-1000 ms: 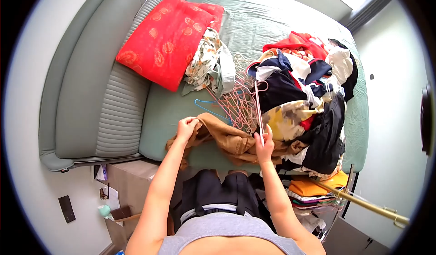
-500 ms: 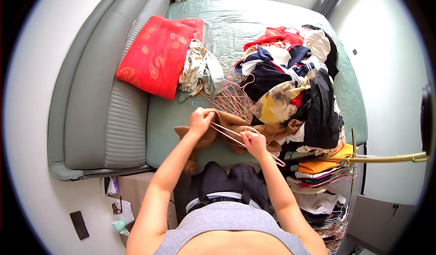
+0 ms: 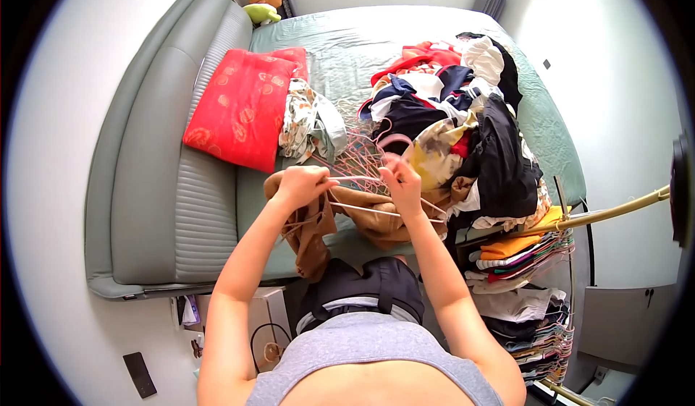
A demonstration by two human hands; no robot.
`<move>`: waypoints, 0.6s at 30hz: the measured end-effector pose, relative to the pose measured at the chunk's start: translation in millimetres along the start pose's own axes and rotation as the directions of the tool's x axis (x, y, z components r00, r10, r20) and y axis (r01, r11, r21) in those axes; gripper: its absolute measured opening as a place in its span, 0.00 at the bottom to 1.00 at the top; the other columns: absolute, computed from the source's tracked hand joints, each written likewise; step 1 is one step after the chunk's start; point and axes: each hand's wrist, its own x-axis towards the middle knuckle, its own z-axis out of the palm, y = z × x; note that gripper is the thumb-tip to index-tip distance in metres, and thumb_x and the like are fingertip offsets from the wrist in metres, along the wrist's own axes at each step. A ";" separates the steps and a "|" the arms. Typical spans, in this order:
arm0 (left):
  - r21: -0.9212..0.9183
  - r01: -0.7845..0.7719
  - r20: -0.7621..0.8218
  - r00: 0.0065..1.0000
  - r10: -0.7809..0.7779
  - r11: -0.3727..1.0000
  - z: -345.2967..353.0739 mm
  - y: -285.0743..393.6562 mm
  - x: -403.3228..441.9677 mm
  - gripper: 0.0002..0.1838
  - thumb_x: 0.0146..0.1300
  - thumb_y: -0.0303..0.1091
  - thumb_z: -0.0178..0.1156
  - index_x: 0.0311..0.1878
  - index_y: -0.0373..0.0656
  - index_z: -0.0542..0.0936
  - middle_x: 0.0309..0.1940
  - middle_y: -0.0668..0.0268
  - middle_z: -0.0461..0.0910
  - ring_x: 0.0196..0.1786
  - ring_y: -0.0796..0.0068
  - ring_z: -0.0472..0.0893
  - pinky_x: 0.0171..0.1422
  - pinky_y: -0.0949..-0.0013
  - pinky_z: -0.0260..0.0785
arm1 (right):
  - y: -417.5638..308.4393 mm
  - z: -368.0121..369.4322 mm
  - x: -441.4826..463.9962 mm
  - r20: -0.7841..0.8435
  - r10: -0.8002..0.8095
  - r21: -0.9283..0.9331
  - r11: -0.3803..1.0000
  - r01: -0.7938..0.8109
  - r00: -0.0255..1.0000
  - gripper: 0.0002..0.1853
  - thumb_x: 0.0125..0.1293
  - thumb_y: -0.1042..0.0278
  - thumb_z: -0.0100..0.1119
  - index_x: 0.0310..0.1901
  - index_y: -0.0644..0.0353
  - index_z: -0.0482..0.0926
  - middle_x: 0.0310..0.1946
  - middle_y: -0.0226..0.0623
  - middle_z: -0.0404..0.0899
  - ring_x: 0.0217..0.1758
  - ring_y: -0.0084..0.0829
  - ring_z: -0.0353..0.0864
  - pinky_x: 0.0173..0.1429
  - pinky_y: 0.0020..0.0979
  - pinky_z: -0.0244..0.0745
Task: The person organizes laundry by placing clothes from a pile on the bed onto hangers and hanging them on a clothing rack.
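Between my two hands stretches a pale pink clothes hanger (image 3: 365, 208), held over the near side of the bed. My left hand (image 3: 302, 187) is closed on a brown garment (image 3: 373, 226) where the hanger's end meets it; the cloth drapes below that hand and spreads to the right. Fingers of my right hand (image 3: 402, 187) are closed around the hanger, near its hook side. A tangle of loose pink and white hangers (image 3: 355, 153) lies just beyond my hands.
A big heap of mixed clothes (image 3: 449, 116) covers the right part of the bed (image 3: 326, 40). Left of it are a red pillow (image 3: 235, 109) and a patterned cloth (image 3: 308, 124). Hung clothes (image 3: 536, 333) and a yellowish pole (image 3: 615, 208) stand at the right.
My right hand has risen and the hanger has turned, its bars now wider apart. My left hand has shifted left, and the brown garment hangs lower beneath it. The camera view has shifted slightly.
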 end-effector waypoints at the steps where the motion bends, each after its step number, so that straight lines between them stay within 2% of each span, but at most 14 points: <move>1: 0.003 0.049 -0.059 0.997 -0.049 0.999 -3.1 -1.0 1.8 0.17 0.57 0.50 0.59 0.25 0.46 0.75 0.19 0.64 0.75 0.25 0.61 0.78 0.27 0.62 0.67 | -4.5 2.3 -0.2 -0.206 -0.065 -0.031 0.998 0.060 0.976 0.08 0.58 0.68 0.61 0.33 0.62 0.75 0.30 0.38 0.77 0.28 0.32 0.74 0.32 0.30 0.69; 2: -0.063 0.087 -0.150 0.984 -0.096 0.994 -4.6 -2.7 2.7 0.16 0.56 0.50 0.61 0.28 0.46 0.77 0.20 0.63 0.76 0.25 0.61 0.77 0.27 0.62 0.66 | -9.9 4.2 -1.1 -0.399 -0.131 -0.072 0.991 0.111 0.907 0.11 0.57 0.70 0.61 0.38 0.64 0.72 0.36 0.40 0.75 0.33 0.34 0.73 0.36 0.31 0.69; 4: -0.154 0.211 -0.166 0.958 -0.236 0.965 -18.6 2.3 6.5 0.16 0.55 0.50 0.62 0.30 0.45 0.78 0.20 0.63 0.76 0.24 0.61 0.76 0.27 0.62 0.66 | -1.8 10.2 -29.8 -0.352 -0.127 -0.115 0.989 0.092 0.927 0.06 0.57 0.73 0.59 0.34 0.62 0.72 0.32 0.39 0.75 0.31 0.35 0.73 0.36 0.33 0.70; 5: -0.196 0.238 -0.184 0.944 -0.274 0.951 -25.7 7.1 9.5 0.17 0.55 0.49 0.63 0.30 0.44 0.78 0.20 0.63 0.76 0.24 0.61 0.76 0.27 0.64 0.65 | 22.4 23.2 -50.4 -0.180 -0.117 -0.088 0.991 0.102 0.977 0.05 0.56 0.74 0.57 0.32 0.61 0.72 0.31 0.39 0.74 0.31 0.37 0.74 0.36 0.35 0.71; 6: -0.232 0.233 -0.210 0.936 -0.282 0.944 -29.6 8.8 12.0 0.16 0.55 0.49 0.63 0.30 0.44 0.78 0.20 0.63 0.76 0.23 0.61 0.76 0.27 0.64 0.65 | 7.2 33.4 -55.7 -0.053 -0.202 -0.250 0.951 0.183 0.978 0.06 0.55 0.71 0.59 0.32 0.59 0.73 0.31 0.39 0.75 0.33 0.39 0.75 0.39 0.37 0.71; 7: -0.269 0.227 -0.235 0.927 -0.292 0.936 -32.5 10.2 14.2 0.16 0.55 0.49 0.63 0.31 0.44 0.78 0.20 0.63 0.76 0.23 0.61 0.76 0.27 0.65 0.65 | 9.5 51.7 -62.9 -0.009 -0.179 -0.316 0.934 0.167 0.984 0.11 0.53 0.68 0.61 0.38 0.59 0.74 0.35 0.41 0.76 0.39 0.41 0.75 0.45 0.38 0.70; 8: -0.306 0.219 -0.262 0.916 -0.303 0.927 -35.6 11.5 16.3 0.16 0.55 0.48 0.63 0.31 0.44 0.78 0.20 0.63 0.77 0.23 0.62 0.76 0.27 0.65 0.65 | 16.1 69.1 -67.1 -0.007 -0.126 -0.340 0.933 0.116 0.992 0.19 0.52 0.65 0.62 0.45 0.61 0.73 0.41 0.43 0.75 0.46 0.43 0.74 0.52 0.38 0.68; 10: -0.406 0.192 -0.259 0.913 -0.314 0.893 -44.2 16.8 16.8 0.14 0.56 0.45 0.63 0.33 0.43 0.79 0.18 0.64 0.75 0.20 0.70 0.73 0.26 0.70 0.63 | 28.9 97.0 -65.1 -0.039 0.003 -0.443 0.896 -0.020 0.999 0.25 0.50 0.65 0.63 0.50 0.63 0.71 0.45 0.45 0.74 0.51 0.45 0.72 0.54 0.38 0.68; 12: -0.473 0.180 -0.242 0.915 -0.323 0.863 -54.7 23.5 13.7 0.12 0.57 0.42 0.63 0.34 0.42 0.79 0.17 0.65 0.73 0.19 0.76 0.70 0.25 0.72 0.62 | 40.1 106.3 -52.4 0.031 0.003 -0.476 0.879 0.012 1.000 0.25 0.48 0.65 0.63 0.49 0.65 0.71 0.43 0.46 0.75 0.49 0.46 0.73 0.53 0.40 0.68; 13: -0.478 0.180 -0.262 0.905 -0.335 0.860 -56.2 20.9 11.0 0.12 0.58 0.41 0.63 0.34 0.41 0.79 0.16 0.66 0.71 0.19 0.78 0.69 0.25 0.73 0.60 | 44.4 107.6 -45.9 0.121 0.080 -0.397 0.917 -0.025 0.989 0.23 0.46 0.69 0.62 0.46 0.64 0.71 0.41 0.46 0.75 0.48 0.47 0.73 0.51 0.41 0.69; 16: -0.516 0.170 -0.326 0.868 -0.376 0.839 -58.8 1.9 2.3 0.11 0.60 0.38 0.62 0.35 0.40 0.79 0.15 0.69 0.67 0.20 0.83 0.64 0.25 0.75 0.57 | 57.5 108.9 -46.7 0.348 0.137 -0.307 0.951 -0.025 0.928 0.21 0.45 0.71 0.62 0.44 0.63 0.71 0.39 0.47 0.74 0.47 0.47 0.74 0.50 0.41 0.70; 18: -0.574 0.149 -0.373 0.828 -0.419 0.805 -60.2 -14.2 -2.1 0.11 0.61 0.38 0.61 0.36 0.39 0.79 0.15 0.72 0.64 0.21 0.85 0.62 0.24 0.76 0.55 | 60.5 103.1 -57.2 0.443 -0.005 -0.219 0.969 0.113 0.897 0.20 0.45 0.73 0.60 0.44 0.60 0.72 0.39 0.44 0.74 0.44 0.48 0.74 0.49 0.42 0.71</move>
